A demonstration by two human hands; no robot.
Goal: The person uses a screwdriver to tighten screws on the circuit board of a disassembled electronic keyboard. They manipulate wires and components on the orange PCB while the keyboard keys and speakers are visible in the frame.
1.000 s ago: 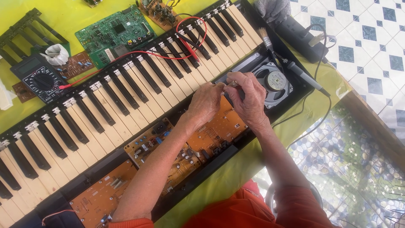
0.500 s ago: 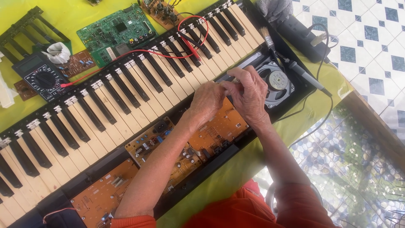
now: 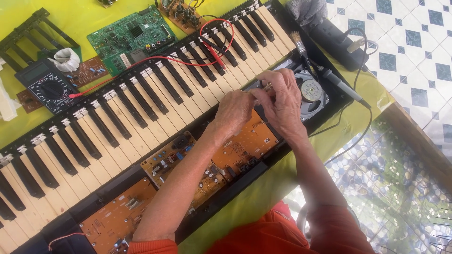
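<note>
My left hand (image 3: 238,110) and right hand (image 3: 282,96) are together over the open keyboard (image 3: 117,117), just beside the round speaker (image 3: 311,91) at its right end. Both are curled nearly closed, fingertips meeting at a small metal part (image 3: 267,86) pinched between them; it is too small for me to tell what it is, or which hand has the firmer hold. The left hand lies over the edge of the white keys, its wrist crossing an orange circuit board (image 3: 249,143). The right hand arches above the black case beside the speaker, knuckles up, fingers bent down.

Along the near side of the case lie more orange boards: one (image 3: 176,157) with a black socket and small parts under my left forearm, another (image 3: 115,218) further left.

On the yellow cloth (image 3: 89,21) beyond the keys sits a green circuit board (image 3: 134,37), rectangular, with a black chip in its middle. Left of it is a black multimeter (image 3: 44,84) with a round dial and a grey screen; its red lead (image 3: 188,54) loops over the black keys. A white roll (image 3: 67,60) lies just above the meter, beside a small brown board (image 3: 89,70). A black frame (image 3: 28,35) lies at the far left corner. A brush (image 3: 299,44) rests near the top keys, and a black power strip (image 3: 339,42) lies on the cloth's right edge, next to the tiled floor (image 3: 414,42).
</note>
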